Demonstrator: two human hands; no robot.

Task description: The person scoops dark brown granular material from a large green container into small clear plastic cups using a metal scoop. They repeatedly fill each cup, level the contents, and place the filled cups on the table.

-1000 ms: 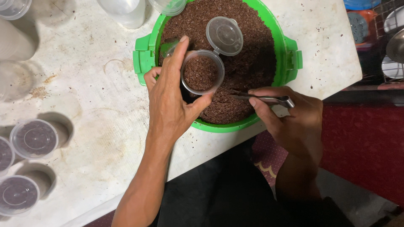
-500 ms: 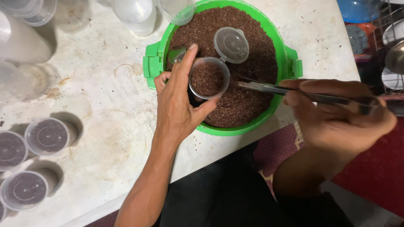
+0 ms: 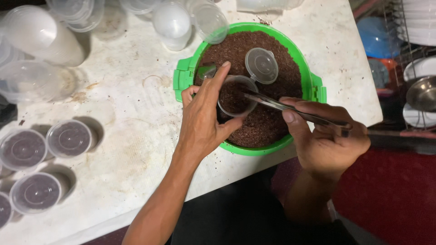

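Small clear plastic cup, w/ hinged lid flipped open toward upper right, sits at frame centre, held over green tub of reddish-brown granular material. Cup is part-filled w/ same brown material.

Left hand comes up from lower centre; thumb wraps cup's lower right wall, index finger runs along its upper left rim, so cup is pinched between thumb and fingers, hand closed around it. Cup lies just beyond the palm, at the fingertips.

Right hand at centre right, fingers curled shut on a metal spoon; handle passes under thumb and exits toward right edge. Spoon tip reaches left over cup's right rim, into cup mouth; bowl of spoon mostly hidden by blur, contents cannot be told.

Tub rests on stained white table, near its lower right edge; green side handles show at left and right of tub.

Sealed, filled cups w/ clear lids stand in a group at lower left, well apart from both hands. Empty clear containers and stacks of them crowd upper left and top edge, some touching tub's upper rim region.

Dish rack w/ white plates at far right edge, off the table.
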